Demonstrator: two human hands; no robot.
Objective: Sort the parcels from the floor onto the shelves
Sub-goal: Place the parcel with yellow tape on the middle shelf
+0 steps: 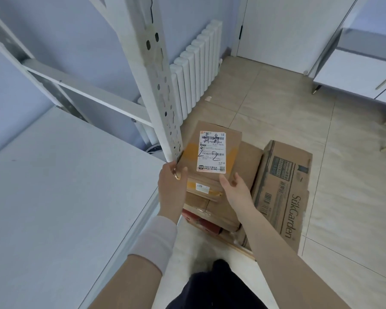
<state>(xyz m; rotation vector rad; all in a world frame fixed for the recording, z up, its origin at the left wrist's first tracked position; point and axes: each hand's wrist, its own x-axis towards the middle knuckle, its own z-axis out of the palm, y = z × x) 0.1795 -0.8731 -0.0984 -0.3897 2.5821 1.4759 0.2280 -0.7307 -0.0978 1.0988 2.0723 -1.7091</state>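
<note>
I hold a small brown cardboard parcel [212,150] with a white shipping label and orange tape, raised above the floor pile. My left hand [173,181] grips its near-left corner, right beside the shelf's perforated post. My right hand [232,186] holds the near-right edge with fingers partly spread. Below lie more parcels: a brown box with orange tape [201,188], a red box [201,221], and a large flattened "SukGarden" carton [283,192]. The white shelf board [65,197] spreads out at the left.
The shelf's white upright post [156,85] and crossbars [87,92] rise at the left centre. A white radiator [196,72] lines the wall behind. A white door [288,30] and a white cabinet [361,72] stand at the far right on a beige tiled floor [343,175].
</note>
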